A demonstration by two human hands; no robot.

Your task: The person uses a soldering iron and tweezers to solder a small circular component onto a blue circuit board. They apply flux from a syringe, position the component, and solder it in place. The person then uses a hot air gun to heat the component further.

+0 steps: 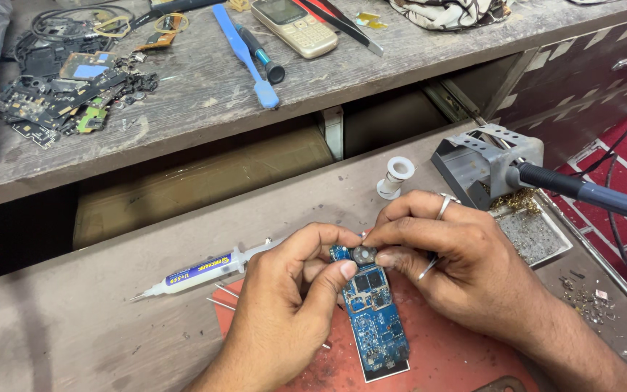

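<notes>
a head-worn camera looks down at a person's two bare hands meeting over a blue circuit board, which lies flat on a red work mat on a worn grey pull-out shelf. the left hand curls in from the lower left, thumb and forefinger pressed together at the board's top edge, seemingly to steady it. the right hand, with a ring on one finger, comes in from the right and pinches a small round grey part between thumb and fingertips, holding it right at the board's upper end so both hands work at one spot (whether the part already touches the board cannot be told). a thin metal tool, perhaps tweezers, seems tucked under the right fingers, mostly hidden. just left of the hands a syringe with a blue label lies on the shelf, nozzle pointing away, kept within easy reach. behind the hands a small white spool stands upright, and to the right a soldering iron rests in its metal stand, tip parked safely away from the fingers, above a tray of metal scraps. on the wooden bench above lie a heap of broken phone boards, a blue plastic pry tool, a screwdriver and a beige keypad phone.
</notes>
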